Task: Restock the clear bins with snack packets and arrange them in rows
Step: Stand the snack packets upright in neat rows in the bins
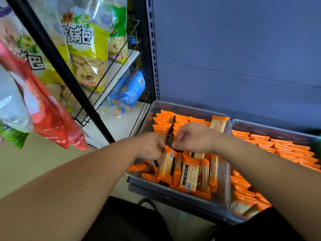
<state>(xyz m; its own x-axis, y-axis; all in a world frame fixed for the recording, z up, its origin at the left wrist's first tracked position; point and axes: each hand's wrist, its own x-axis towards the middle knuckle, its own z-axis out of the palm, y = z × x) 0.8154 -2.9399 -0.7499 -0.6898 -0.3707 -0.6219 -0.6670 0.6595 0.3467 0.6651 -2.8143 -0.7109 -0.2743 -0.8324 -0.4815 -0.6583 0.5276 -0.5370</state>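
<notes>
Orange packets (189, 173): cracker packs, filling two clear bins set side by side on a shelf.
Left bin (150, 108): rear packets stand on edge in rows. The front ones lean loose, some with barcodes showing. A dark gap runs between the two groups.
Upright packet (219, 123): stands face-out at the back right corner of the left bin.
Right bin (233, 123): packets packed in tight rows, front to back.
Left hand (150, 146): over the middle of the left bin, fingers curled, pinching the top edge of the pinched packet (167, 162) in the front group.
Right hand (192, 138): just beside the left, fingers curled, tips down at the dark gap. Cannot tell whether it grips anything.
Wire rack (107, 84): left of the shelf, holding yellow snack bags (86, 54) and a blue bag (128, 91).
Red bags (50, 115): hang near left, blurred.
Back panel (234, 49): grey, behind the bins.
</notes>
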